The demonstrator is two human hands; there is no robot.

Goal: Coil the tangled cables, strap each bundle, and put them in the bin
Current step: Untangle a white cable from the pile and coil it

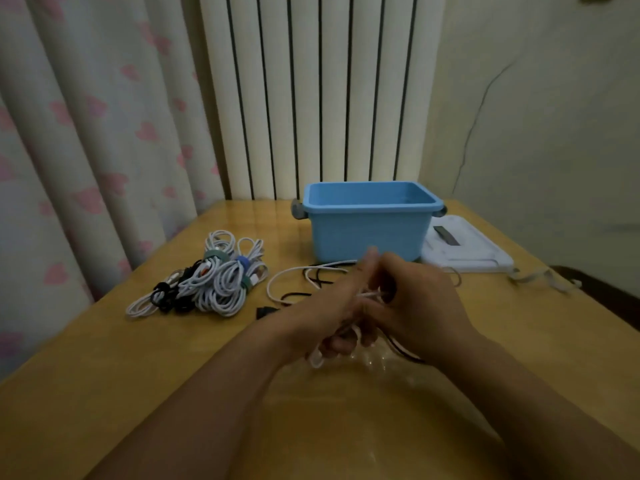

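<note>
Both hands meet over the middle of the wooden table (138, 358). My left hand (332, 313) grips a small coil of white cable (317, 358), whose loops hang below its fingers. My right hand (412, 303) pinches the same white cable close against the left hand. The free end of the cable (277, 282) trails in a loop on the table towards the blue bin (367, 230), mixed with a loose black cable (311, 277). A black cable (401, 351) also runs under my right hand. A pile of strapped white and black bundles (207, 275) lies at the left.
The blue bin stands at the back of the table in front of a radiator. A white flat device (467, 254) lies right of the bin, with a pale cord (547, 278) beyond it. A small black strap (265, 311) lies near my left wrist. Curtains hang at the left.
</note>
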